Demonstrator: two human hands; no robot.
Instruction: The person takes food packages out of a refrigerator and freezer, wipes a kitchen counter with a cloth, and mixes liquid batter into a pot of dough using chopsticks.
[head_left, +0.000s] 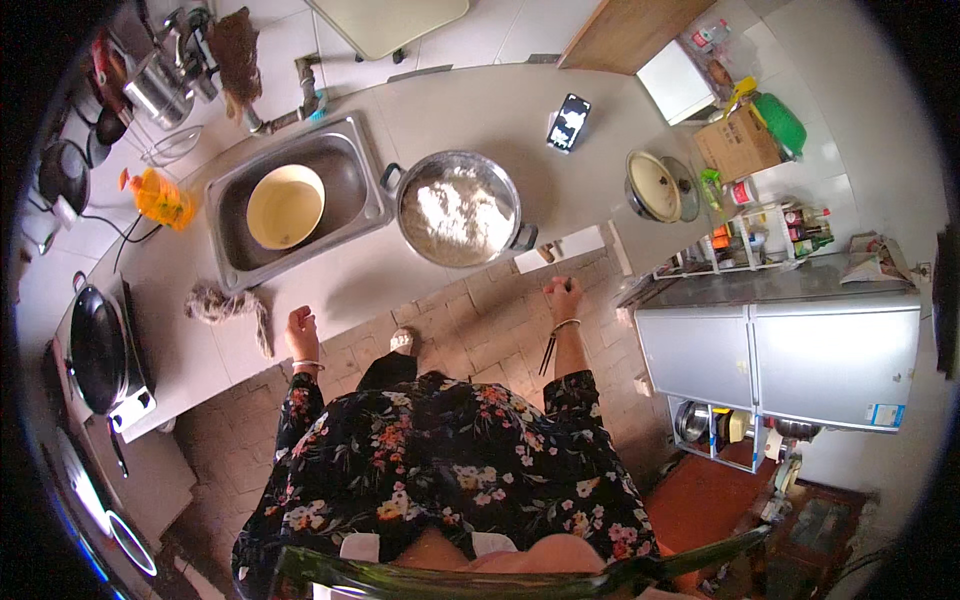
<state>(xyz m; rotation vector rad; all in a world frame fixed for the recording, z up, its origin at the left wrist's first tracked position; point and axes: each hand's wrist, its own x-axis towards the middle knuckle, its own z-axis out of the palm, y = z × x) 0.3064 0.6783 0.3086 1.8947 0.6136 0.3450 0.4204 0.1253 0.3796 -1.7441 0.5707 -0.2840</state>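
My left hand (301, 330), loosely curled with nothing seen in it, is at the counter's front edge, right of a crumpled grey-brown cloth (225, 304). My right hand (564, 291) is over the floor in front of the counter, closed around thin dark sticks, apparently chopsticks (550, 351), which point back along the wrist. On the counter between and beyond both hands stands a two-handled metal pot (512, 187) holding white powder that looks like flour (461, 214). A cream bowl (286, 206) sits tilted in the steel sink (349, 161). Neither hand touches the pot.
A lit phone (569, 124) leans at the counter's back. Right of it are a lidded pot (654, 187), a cardboard box (739, 142) and a condiment rack (750, 240). A black wok (97, 349) stands left, near an orange bottle (161, 199). A partly visible drawer (559, 250) lies below the counter edge.
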